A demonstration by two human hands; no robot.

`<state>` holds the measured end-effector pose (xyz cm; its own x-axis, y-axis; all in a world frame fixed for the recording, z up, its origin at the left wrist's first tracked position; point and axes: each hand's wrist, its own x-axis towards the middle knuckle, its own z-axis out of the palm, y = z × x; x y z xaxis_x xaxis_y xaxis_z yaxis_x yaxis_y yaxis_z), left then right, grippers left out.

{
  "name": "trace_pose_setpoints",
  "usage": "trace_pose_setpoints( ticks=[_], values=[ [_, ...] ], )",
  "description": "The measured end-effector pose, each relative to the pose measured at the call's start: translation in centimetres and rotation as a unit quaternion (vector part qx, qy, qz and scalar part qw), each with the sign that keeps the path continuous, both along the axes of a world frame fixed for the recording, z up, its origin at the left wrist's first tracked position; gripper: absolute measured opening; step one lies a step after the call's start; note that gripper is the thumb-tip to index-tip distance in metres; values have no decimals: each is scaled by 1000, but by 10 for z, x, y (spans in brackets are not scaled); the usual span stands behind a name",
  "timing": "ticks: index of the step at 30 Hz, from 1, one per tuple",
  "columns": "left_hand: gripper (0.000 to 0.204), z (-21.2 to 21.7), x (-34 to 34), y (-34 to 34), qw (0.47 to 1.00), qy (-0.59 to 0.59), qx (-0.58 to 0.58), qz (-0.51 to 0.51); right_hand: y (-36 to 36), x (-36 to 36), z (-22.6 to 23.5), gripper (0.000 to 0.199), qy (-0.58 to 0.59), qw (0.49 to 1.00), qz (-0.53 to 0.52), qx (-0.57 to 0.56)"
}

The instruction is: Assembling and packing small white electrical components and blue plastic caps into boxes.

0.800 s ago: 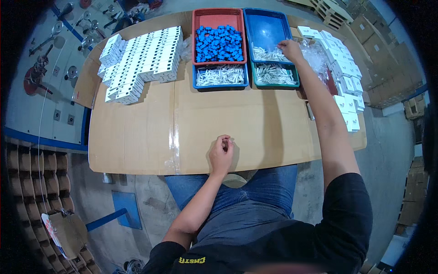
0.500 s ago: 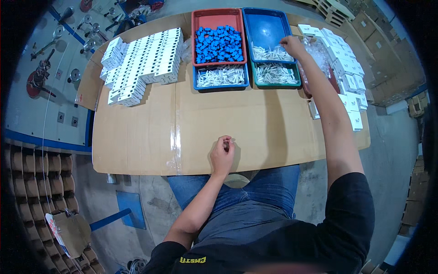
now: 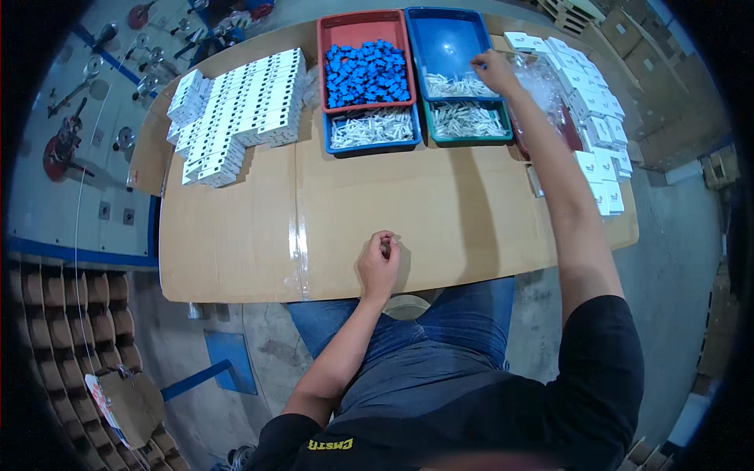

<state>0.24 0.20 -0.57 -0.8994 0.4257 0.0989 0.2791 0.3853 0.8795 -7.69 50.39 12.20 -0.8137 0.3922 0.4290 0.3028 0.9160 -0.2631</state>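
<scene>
My right hand is stretched out over the right edge of the far blue tray, its fingers pinched together. Small white plastic pieces lie in the near end of that tray, just under the fingertips. Whatever the pinch holds is too small to make out. Close to the table's front edge, my left hand rests on the cardboard with its fingers curled closed. The inside of its grip is hidden.
A red tray holds blue pieces. Before it stands another blue tray of white pieces, beside a green tray of similar ones. White boxed units stand in rows at left; more white boxes and clear plastic bags lie right.
My right hand has shifted slightly left and up over the blue tray. The whole view has turned a little; my left hand stays near the same spot, still curled.
</scene>
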Motion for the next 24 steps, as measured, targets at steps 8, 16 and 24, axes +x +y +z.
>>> trace_pose_setpoints(
  ticks=[8, 16, 24],
  values=[
    [13, -5, 1, 6, 1000, -4, 17, -11, 46, 86, -45, 26, 18, 942, -231, -242],
    [14, 17, 20, -9, 977, 4, 84, -197, -1, 183, 2, 53, 180, 859, -134, -461],
    [23, 8, 47, -37, 841, -212, -130, -480, -253, 400, -43, 24, 95, 720, -154, -670]
  ],
)
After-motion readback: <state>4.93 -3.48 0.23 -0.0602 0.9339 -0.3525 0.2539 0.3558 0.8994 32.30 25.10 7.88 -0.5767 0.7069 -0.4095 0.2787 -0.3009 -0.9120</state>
